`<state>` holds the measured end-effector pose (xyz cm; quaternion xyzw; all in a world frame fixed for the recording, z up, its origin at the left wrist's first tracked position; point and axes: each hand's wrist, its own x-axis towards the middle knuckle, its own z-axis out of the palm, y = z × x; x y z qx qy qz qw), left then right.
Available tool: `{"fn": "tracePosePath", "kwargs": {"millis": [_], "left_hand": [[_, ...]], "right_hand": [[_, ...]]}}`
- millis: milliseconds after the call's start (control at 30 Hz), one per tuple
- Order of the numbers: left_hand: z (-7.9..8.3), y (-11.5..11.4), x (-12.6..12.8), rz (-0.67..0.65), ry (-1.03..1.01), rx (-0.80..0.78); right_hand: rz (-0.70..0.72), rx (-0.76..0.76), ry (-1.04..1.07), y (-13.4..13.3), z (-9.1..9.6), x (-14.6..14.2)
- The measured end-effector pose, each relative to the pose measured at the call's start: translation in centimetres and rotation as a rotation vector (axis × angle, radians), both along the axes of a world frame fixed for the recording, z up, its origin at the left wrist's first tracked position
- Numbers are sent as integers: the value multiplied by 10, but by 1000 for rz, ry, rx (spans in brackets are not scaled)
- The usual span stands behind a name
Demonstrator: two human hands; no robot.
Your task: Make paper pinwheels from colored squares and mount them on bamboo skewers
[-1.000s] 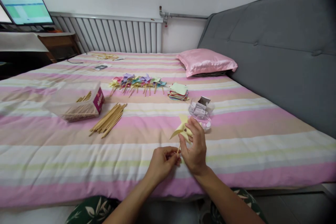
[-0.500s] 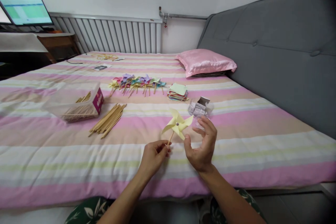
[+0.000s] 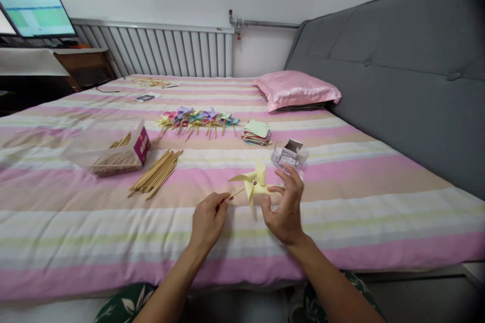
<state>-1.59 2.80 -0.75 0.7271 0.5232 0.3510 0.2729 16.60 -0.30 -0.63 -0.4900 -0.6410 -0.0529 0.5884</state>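
Note:
My left hand [image 3: 207,219] pinches the thin wooden stick of a pale yellow paper pinwheel [image 3: 253,185], held low over the striped bedspread [image 3: 76,222]. The stick slants up to the right. My right hand [image 3: 285,207] is beside the pinwheel's right blade, fingers curled and spread, fingertips touching or just off the paper. Just behind my right hand sits a small clear plastic box [image 3: 288,156].
A bundle of wooden sticks [image 3: 156,172] lies left of centre, next to a clear tub of sticks [image 3: 109,155]. Further back lie a row of finished coloured pinwheels [image 3: 197,119] and a stack of coloured paper squares [image 3: 257,132]. A pink pillow [image 3: 297,90] rests by the grey headboard.
My left hand moved left and tilted the stick flatter. The pinwheel dropped lower and its blades have turned. My right hand, off the paper half a second ago, came back to the blade.

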Motion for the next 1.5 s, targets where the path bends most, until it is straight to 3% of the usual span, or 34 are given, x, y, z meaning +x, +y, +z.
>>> {"fn": "tracePosePath", "kwargs": {"millis": [433, 967, 1167, 1300, 1500], "left_hand": [[4, 3, -4, -46, 20, 47], [4, 4, -4, -82, 37, 37], [2, 5, -5, -59, 32, 27], [3, 7, -8, -34, 24, 15], [7, 13, -15, -23, 121, 128]], "right_hand": [[159, -61, -120, -1, -6, -1], [172, -81, -232, 1, -4, 1], [196, -104, -183, -1, -4, 0], [141, -37, -82, -4, -1, 0], [57, 55, 38, -3, 1, 3]]}}
